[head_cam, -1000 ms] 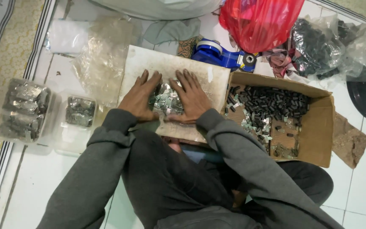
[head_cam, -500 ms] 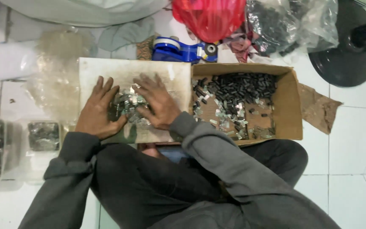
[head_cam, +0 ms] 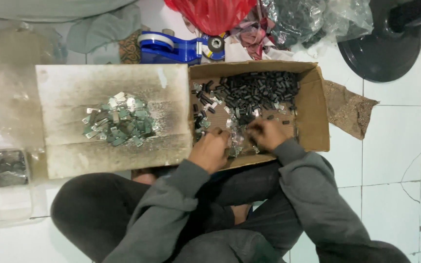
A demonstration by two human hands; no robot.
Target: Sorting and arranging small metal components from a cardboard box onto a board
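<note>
Head view is showing a person sitting cross-legged on a white tiled floor (head_cam: 395,160), both hands reaching into an open cardboard box (head_cam: 317,122). Left hand (head_cam: 210,150) is curling its fingers down among small silvery metal clips (head_cam: 235,127) at the box's near edge; whether its grip is grasping any, I cannot tell. Right hand (head_cam: 267,134) is lying just beside it over the same clips, fingers bent, grip likewise unclear. Black cylindrical pieces (head_cam: 261,86) are filling the box's far side. A separate pile of metal clips (head_cam: 118,120) is lying on a grey board (head_cam: 69,151) adjoining the box. A blue tape dispenser (head_cam: 169,47) is lying beyond.
</note>
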